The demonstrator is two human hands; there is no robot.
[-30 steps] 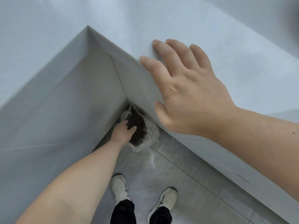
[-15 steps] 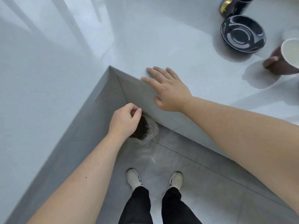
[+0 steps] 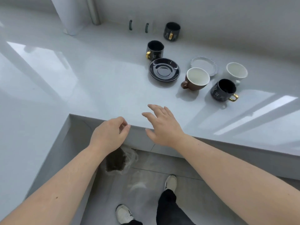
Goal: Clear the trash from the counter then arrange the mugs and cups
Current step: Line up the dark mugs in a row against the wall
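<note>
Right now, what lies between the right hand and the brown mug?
Nothing. In the head view, only bare white counter stretches from the right hand to the brown mug; the black saucer sits off to the left.

So my table [image 3: 97, 82] is glossy pale grey-white. Three mugs are black with gold handles and a faint pale pattern: one at the back [image 3: 172, 31], one by the saucer [image 3: 155, 49], one nearest me [image 3: 223, 90]. The saucer [image 3: 164, 69] is shiny black. One cup [image 3: 195, 81] is brown outside, cream inside, another cup [image 3: 237, 73] white. The little dish [image 3: 203, 65] is pale grey. Floor [image 3: 186, 184] is grey tile, and my shoes [image 3: 170, 182] are white.
</note>
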